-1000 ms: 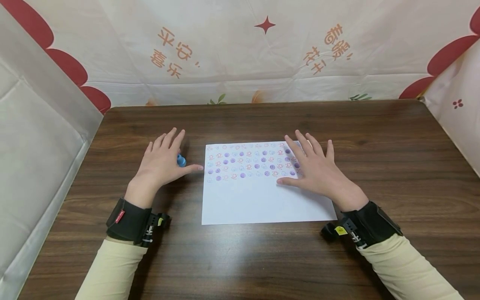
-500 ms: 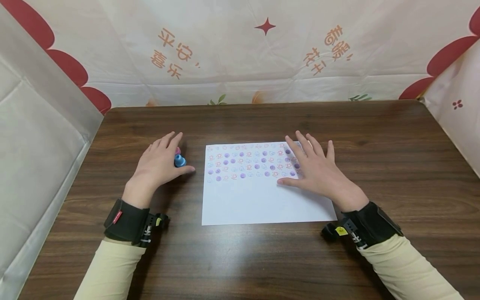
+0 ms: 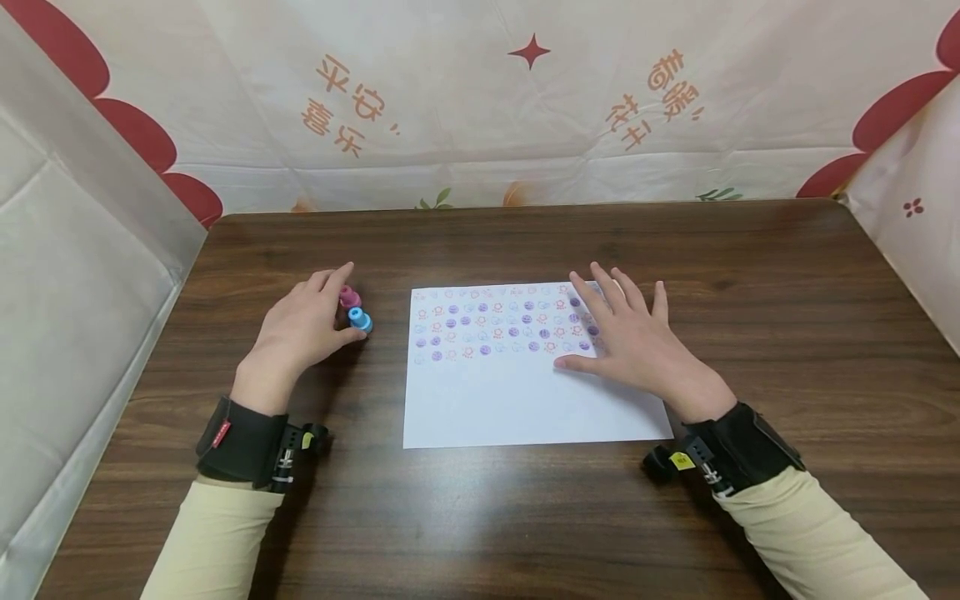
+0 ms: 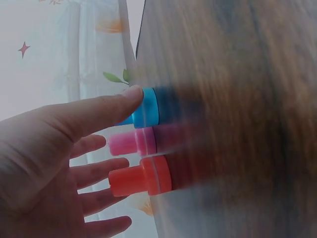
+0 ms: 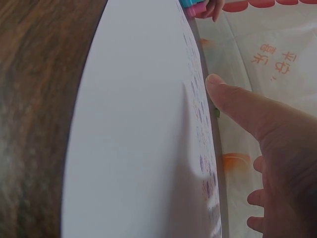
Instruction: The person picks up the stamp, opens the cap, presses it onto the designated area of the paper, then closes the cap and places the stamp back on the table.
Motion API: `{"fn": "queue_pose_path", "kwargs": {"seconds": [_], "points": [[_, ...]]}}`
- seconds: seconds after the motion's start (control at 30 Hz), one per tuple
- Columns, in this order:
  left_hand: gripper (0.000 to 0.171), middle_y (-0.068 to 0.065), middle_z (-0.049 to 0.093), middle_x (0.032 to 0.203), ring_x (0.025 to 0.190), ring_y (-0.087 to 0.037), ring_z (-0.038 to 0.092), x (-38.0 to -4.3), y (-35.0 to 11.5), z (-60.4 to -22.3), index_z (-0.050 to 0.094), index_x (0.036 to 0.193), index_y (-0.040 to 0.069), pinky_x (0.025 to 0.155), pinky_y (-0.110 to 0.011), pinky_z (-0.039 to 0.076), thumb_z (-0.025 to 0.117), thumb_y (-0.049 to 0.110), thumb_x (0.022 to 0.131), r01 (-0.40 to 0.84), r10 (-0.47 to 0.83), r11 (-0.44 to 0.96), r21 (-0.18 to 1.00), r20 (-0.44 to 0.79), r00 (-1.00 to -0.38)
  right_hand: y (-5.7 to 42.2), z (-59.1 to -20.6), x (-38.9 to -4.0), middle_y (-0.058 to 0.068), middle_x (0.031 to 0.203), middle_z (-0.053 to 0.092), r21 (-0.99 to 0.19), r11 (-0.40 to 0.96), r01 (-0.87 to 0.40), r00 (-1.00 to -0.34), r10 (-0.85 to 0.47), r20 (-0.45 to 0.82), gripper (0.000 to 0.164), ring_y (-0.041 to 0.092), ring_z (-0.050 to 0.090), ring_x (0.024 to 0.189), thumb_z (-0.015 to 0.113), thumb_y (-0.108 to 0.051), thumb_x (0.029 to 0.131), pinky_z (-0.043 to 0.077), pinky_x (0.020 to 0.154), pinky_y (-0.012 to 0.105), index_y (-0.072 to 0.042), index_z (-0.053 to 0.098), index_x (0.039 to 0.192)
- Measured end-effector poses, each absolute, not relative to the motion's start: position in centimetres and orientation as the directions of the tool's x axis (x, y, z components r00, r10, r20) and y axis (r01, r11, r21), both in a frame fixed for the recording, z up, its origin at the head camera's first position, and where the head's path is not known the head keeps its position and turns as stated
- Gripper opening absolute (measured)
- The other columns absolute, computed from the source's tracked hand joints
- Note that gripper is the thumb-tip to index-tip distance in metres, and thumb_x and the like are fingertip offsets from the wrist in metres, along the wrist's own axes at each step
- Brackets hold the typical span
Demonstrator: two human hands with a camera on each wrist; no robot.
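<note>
Three small toy stamps stand upright left of the paper: a blue stamp [image 3: 360, 320], a pink stamp [image 3: 349, 297] just behind it, and a red stamp [image 4: 158, 174] that my left hand hides in the head view. My left hand [image 3: 294, 327] is around their left side, its fingers spread and loosely bent. Its thumb tip overlaps the blue stamp in the left wrist view. Over the right part of a white sheet of paper [image 3: 480, 408] my right hand [image 3: 641, 346] lies with spread fingers. Rows of small red, blue and purple stamped prints cover the sheet's upper half, partly hidden by this hand.
The dark wooden table [image 3: 465, 533] extends all round the sheet. A pale printed cloth [image 3: 450, 100] hangs behind its far edge, and more cloth hangs along the left and right sides. Each wrist wears a black band with a small camera.
My left hand has drawn back leftward, away from the sheet, and its thumb has come closer to its fingers. The blue and pink stamps have come into view. My right hand stays put.
</note>
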State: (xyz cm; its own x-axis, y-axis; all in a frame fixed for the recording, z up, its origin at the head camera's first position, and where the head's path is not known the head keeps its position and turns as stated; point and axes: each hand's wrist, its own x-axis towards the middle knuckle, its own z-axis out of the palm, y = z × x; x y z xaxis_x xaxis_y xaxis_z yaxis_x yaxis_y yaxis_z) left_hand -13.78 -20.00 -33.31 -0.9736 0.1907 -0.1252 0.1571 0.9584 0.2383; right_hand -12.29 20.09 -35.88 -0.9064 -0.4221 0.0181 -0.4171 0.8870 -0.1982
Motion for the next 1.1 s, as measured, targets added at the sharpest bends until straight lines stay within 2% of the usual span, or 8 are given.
{"fn": "queue_pose_path", "kwargs": {"seconds": [0.2,0.43,0.63,0.77,1.1], "points": [[0.096,-0.029,0.033,0.146,0.124,-0.048,0.039,-13.8,-20.4,-33.3,0.017,0.152,0.010,0.089,-0.068,0.046,0.076,0.031,0.080,0.117,0.159,0.961,0.251,-0.157,-0.975,20.2,-36.1,-12.4,0.021,0.159,0.012,-0.200,0.893,-0.404,-0.911,-0.412,0.002,0.112,0.044,0.009,0.141,0.061,-0.074,0.071,0.001,0.102,0.081,-0.018,0.011,0.154],[0.096,-0.031,0.035,0.145,0.123,-0.049,0.042,-13.7,-20.7,-33.2,0.017,0.152,0.009,0.090,-0.069,0.045,0.076,0.032,0.080,0.095,0.141,0.960,0.262,-0.162,-0.977,20.2,-36.1,-12.3,0.021,0.158,0.012,-0.200,0.891,-0.407,-0.910,-0.415,0.000,0.112,0.044,0.009,0.141,0.060,-0.075,0.071,0.001,0.102,0.081,-0.018,0.011,0.154],[0.097,-0.033,0.039,0.142,0.113,-0.048,0.049,-13.4,-21.1,-33.1,0.015,0.152,0.009,0.085,-0.065,0.049,0.076,0.030,0.080,0.084,0.131,0.960,0.267,-0.161,-0.978,20.2,-36.2,-12.2,0.022,0.158,0.013,-0.194,0.892,-0.409,-0.909,-0.417,0.004,0.110,0.044,0.009,0.141,0.060,-0.074,0.072,0.001,0.102,0.081,-0.018,0.012,0.154],[0.096,-0.033,0.039,0.142,0.113,-0.048,0.048,-13.4,-21.2,-33.1,0.015,0.152,0.008,0.085,-0.066,0.049,0.075,0.030,0.081,0.082,0.129,0.960,0.266,-0.164,-0.978,20.2,-36.2,-12.2,0.022,0.158,0.013,-0.196,0.891,-0.410,-0.909,-0.417,0.006,0.111,0.044,0.009,0.141,0.061,-0.073,0.072,0.001,0.102,0.081,-0.017,0.012,0.154],[0.076,-0.029,0.047,0.135,0.113,-0.044,0.048,-13.1,-21.7,-32.9,0.033,0.144,0.003,0.088,-0.066,0.046,0.073,0.025,0.083,0.078,0.127,0.959,0.271,-0.167,-0.978,20.3,-36.3,-12.3,0.022,0.159,0.012,-0.193,0.896,-0.400,-0.913,-0.408,-0.001,0.111,0.044,0.009,0.141,0.061,-0.074,0.071,0.002,0.102,0.081,-0.018,0.013,0.154]]}}
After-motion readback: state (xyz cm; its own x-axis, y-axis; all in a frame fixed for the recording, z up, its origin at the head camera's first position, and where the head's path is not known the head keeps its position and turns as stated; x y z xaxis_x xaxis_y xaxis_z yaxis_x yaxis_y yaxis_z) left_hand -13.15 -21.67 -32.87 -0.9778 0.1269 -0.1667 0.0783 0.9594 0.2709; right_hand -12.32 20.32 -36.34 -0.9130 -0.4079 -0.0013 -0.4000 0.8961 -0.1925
